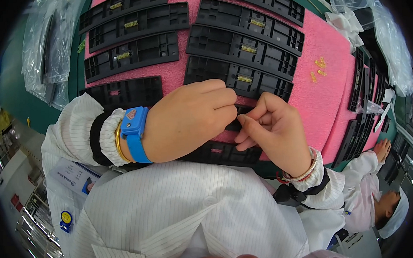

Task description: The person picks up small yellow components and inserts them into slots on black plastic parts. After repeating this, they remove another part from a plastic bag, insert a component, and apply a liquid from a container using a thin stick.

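Observation:
My left hand is closed, back upward, with its fingers curled over a black plastic panel that it largely covers. Its fingertips are hidden. My right hand meets it there, thumb and forefinger pinched together; whatever they grip is too small to make out. Just beyond lies another black ribbed panel with a small clear yellow piece set in its slot. Close to my body is a further black panel, partly behind my left hand, with pink showing through its slot.
More black panels lie in two columns on pink foam, most with yellow pieces. Several loose yellow pieces rest to the right. Stacked panels stand farther right, near a co-worker. Clear plastic bags lie at left.

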